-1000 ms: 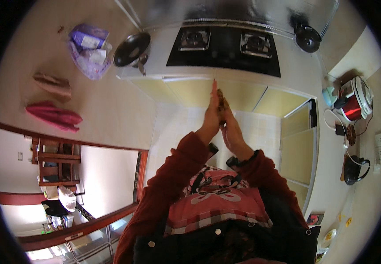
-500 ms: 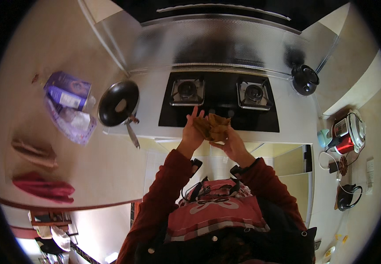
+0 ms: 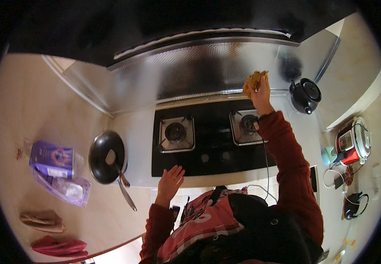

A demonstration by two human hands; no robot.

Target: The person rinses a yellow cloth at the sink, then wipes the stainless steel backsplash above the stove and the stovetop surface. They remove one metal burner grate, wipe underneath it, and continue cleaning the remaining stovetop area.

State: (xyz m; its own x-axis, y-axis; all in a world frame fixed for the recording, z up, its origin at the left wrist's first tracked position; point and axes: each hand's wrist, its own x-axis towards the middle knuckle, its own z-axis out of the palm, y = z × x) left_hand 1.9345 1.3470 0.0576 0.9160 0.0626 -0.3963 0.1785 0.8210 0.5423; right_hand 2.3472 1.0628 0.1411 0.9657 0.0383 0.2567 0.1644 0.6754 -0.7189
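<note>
My right hand (image 3: 261, 93) is stretched out to the far side, closed on a yellow-brown cloth (image 3: 254, 83). The cloth is crumpled and held up against or just in front of the silvery textured backsplash (image 3: 190, 72), behind the right burner (image 3: 246, 125); whether it touches the backsplash I cannot tell. My left hand (image 3: 170, 183) hangs over the front edge of the counter, fingers stretched and holding nothing. It is nearest the front left of the black gas hob (image 3: 210, 149). The left burner (image 3: 175, 131) lies beyond it.
A frying pan (image 3: 105, 154) with a spatula stands left of the hob. Farther left lie a purple box (image 3: 53, 159), a plastic bag (image 3: 72, 191) and two folded cloths. A black kettle (image 3: 306, 94) stands at the back right. A red and white cooker (image 3: 353, 141) is at the right.
My right hand has carried the cloth up and away to the backsplash. My left hand has let go of the cloth and dropped back to the counter's front edge. The view has shifted.
</note>
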